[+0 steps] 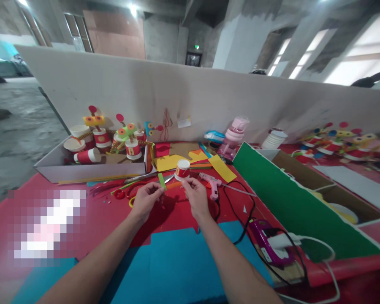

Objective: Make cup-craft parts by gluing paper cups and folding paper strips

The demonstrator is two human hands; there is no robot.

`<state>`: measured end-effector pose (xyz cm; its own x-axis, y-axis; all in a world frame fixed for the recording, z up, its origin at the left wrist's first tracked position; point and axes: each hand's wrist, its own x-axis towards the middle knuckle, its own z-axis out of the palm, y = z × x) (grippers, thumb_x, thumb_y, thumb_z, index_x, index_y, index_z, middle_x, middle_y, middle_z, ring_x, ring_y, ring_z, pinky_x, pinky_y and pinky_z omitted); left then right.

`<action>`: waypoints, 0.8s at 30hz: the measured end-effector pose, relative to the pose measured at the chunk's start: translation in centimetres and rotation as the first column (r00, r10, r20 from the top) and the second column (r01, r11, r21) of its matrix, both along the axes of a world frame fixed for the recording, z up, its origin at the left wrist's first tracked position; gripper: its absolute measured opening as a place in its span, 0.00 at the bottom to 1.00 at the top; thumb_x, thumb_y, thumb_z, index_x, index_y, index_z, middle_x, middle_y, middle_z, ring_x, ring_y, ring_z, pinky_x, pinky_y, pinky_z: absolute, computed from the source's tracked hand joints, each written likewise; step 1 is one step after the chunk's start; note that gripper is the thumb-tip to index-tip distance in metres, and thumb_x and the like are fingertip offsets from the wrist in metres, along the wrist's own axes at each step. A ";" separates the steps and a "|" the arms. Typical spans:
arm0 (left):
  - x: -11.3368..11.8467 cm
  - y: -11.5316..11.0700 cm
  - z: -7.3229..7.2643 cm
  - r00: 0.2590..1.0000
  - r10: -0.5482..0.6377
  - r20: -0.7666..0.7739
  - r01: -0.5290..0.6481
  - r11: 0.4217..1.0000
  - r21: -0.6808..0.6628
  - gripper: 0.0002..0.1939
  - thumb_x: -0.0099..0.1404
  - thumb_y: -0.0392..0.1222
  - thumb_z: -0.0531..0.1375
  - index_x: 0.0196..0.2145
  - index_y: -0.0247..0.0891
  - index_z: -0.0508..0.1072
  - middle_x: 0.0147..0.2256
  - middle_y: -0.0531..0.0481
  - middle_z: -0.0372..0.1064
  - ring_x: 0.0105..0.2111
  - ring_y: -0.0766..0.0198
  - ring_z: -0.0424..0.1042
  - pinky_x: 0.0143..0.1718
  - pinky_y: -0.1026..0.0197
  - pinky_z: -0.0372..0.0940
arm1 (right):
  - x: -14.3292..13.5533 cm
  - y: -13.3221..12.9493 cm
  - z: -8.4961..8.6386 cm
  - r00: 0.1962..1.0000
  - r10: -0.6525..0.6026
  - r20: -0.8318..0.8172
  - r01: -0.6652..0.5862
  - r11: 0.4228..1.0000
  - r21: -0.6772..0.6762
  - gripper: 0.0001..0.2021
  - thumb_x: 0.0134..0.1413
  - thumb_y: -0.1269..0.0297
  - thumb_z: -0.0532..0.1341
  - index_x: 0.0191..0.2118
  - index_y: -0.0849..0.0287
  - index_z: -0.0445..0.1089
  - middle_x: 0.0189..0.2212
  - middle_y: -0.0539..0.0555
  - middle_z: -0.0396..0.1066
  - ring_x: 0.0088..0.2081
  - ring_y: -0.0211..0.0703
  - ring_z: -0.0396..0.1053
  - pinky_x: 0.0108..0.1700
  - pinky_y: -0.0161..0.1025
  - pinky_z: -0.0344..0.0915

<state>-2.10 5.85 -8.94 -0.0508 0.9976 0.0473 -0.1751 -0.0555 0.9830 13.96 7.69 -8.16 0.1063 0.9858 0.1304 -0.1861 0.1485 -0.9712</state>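
Both hands are raised over the red table, in front of a small red and white paper cup (182, 169). My left hand (147, 199) pinches the place where a green paper strip (161, 180) and an orange strip (173, 185) meet at an angle. The orange strip runs across to my right hand (196, 196), whose closed fingertips are at its other end. Scissors (168, 179) lie behind the left fingers. Just right of the right hand rests a pink glue gun (213, 185).
At the left, a white box (95, 171) holds cups and paper figures. A green-sided box (291, 202) stands right, beside a purple power strip (270, 242) with cables. Blue paper (180, 266) lies in front; yellow paper (222, 168) lies behind. A pink bottle (234, 137) stands by the partition (205, 97).
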 end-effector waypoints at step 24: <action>0.4 -0.3 -0.1 0.997 -0.073 0.033 0.074 0.996 -0.044 0.13 0.52 0.47 0.66 0.27 0.34 0.70 0.19 0.55 0.66 0.18 0.72 0.62 0.21 0.68 0.56 | -2.1 -1.0 -1.4 0.969 0.244 -0.041 -0.247 0.964 -0.096 0.09 0.44 0.59 0.65 0.24 0.61 0.72 0.18 0.47 0.67 0.22 0.34 0.60 0.26 0.33 0.56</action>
